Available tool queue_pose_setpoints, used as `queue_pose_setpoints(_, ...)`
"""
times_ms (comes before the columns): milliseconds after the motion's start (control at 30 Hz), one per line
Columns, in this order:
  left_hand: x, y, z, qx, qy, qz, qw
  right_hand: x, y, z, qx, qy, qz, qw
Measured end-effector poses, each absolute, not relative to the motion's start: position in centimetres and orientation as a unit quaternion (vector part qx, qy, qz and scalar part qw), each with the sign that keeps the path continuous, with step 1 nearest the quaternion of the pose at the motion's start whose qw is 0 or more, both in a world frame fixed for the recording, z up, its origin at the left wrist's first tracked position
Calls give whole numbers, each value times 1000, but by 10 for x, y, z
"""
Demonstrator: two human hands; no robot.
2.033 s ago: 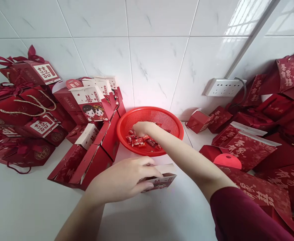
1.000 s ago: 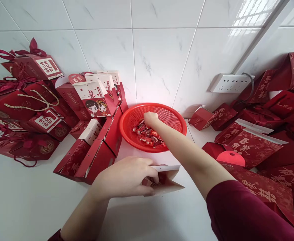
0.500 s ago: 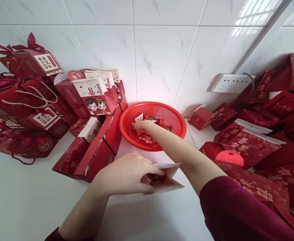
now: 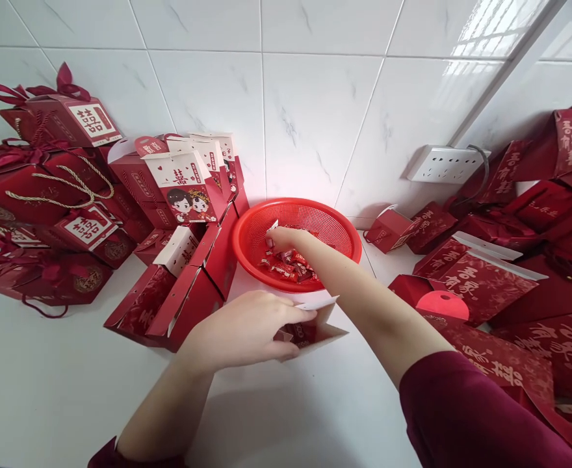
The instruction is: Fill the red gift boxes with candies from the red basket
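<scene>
My left hand (image 4: 247, 328) is wrapped round a small open gift box (image 4: 322, 335) lying on its side, its flaps spread toward the right. Something dark red with printing shows inside it. In the red plastic basket (image 4: 351, 250), my right hand (image 4: 281, 240) has its fingers curled together over the candies. A white-and-red wrapped candy (image 4: 273, 225) sticks out at the fingertips; the rest of it is hidden. Several red-wrapped candies (image 4: 290, 266) lie in the basket below this hand.
Red gift boxes (image 4: 88, 123) with ribbons and cords are stacked at left. Open cartoon-printed boxes (image 4: 188, 188) stand beside the basket. More red boxes (image 4: 491, 283) crowd the right side. A white power strip (image 4: 446, 164) hangs on the tiled wall (image 4: 315, 117).
My right hand has drawn back slightly to the right within the basket, fingers now curled in, with the white-and-red candy at their tips. My left hand and the gift box have shifted slightly up.
</scene>
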State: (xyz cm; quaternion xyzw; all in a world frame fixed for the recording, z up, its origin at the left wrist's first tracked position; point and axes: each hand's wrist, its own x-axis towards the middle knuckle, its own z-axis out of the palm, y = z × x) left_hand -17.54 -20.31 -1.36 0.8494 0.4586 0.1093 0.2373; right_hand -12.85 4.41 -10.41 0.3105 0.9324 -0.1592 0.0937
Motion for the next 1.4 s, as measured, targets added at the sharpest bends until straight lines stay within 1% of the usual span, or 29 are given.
queue_pose_setpoints(67, -177, -200, -15, 854, 448, 108, 242, -123, 44, -97, 296, 937, -164, 90)
queue_pose_setpoints(133, -179, -197, -17, 856, 443, 110, 242, -116, 43, -90, 296, 938, -170, 62)
queue_pose_setpoints(267, -182, -189, -22, 856, 445, 106, 243, -89, 32, -78, 317, 926, -196, -52)
queue_pose_setpoints(367, -184, -183, -27, 843, 483, 125, 201, -56, 12, -75, 328, 903, -233, -148)
queue_pose_setpoints(433, -184, -179, -29, 825, 516, 157, 171, -32, -2, -76, 330, 884, -264, -199)
queue_pose_setpoints(533, -181, -176, -31, 785, 545, 239, 173, -4, -21, -77, 323, 857, -308, -257)
queue_pose_setpoints(600, -177, -174, -32, 749, 560, 306, 178, 8, -31, -76, 307, 828, -362, -298)
queue_pose_setpoints(700, -173, -171, -33, 687, 596, 386, 150, 17, -49, -67, 271, 777, -443, -356)
queue_pose_setpoints(800, -173, -169, -34, 656, 610, 415, 161, 21, -69, -55, 225, 769, -468, -372)
queue_pose_setpoints(900, -172, -170, -32, 669, 573, 418, 223, 25, -82, -45, 177, 780, -483, -357)
queue_pose_setpoints(1000, -172, -171, -33, 664, 548, 435, 264, 25, -87, -45, 154, 752, -534, -355)
queue_pose_setpoints(1100, -172, -173, -35, 639, 560, 468, 244, 20, -89, -47, 161, 713, -578, -363)
queue_pose_setpoints(1167, -172, -174, -37, 631, 571, 482, 208, 15, -91, -48, 184, 718, -574, -350)
queue_pose_setpoints(1233, -173, -175, -37, 627, 576, 487, 197, 12, -94, -47, 205, 736, -557, -326)
queue_pose_setpoints(1300, -173, -176, -36, 620, 568, 496, 217, 12, -96, -44, 206, 748, -549, -311)
queue_pose_setpoints(1400, -173, -175, -34, 612, 538, 519, 260, 16, -97, -41, 172, 752, -553, -315)
